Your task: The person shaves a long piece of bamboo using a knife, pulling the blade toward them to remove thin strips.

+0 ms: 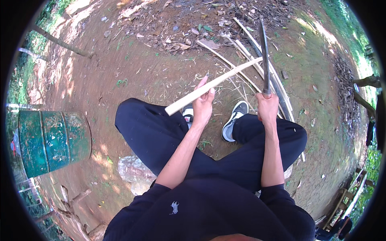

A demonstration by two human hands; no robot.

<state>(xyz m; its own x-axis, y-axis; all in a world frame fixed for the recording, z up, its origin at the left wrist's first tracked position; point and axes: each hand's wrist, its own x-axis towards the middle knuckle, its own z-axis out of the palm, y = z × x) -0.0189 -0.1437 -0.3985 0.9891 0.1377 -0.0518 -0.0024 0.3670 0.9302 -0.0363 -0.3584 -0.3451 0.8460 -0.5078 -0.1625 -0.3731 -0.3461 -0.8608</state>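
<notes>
My left hand [202, 108] grips a pale strip of split bamboo [227, 76] near its lower end, with the thumb and fingers on either side of it. The strip slants up to the right, and its far end meets the machete [263, 44] in the picture; I cannot tell if they touch. My right hand [267, 106] is closed round the machete's handle, its dark blade pointing away from me. Beyond and beneath that hand, several long bamboo strips [225, 61] lie on the ground, pale with some darker pieces among them.
I sit with knees spread, my shoes [235, 120] on bare soil [108, 84]. A rusty green metal drum [56, 140] lies to the left. A rock or log [134, 170] shows beside my left thigh. Dry leaves [177, 36] cover the ground ahead. Branches [364, 96] stand at the right.
</notes>
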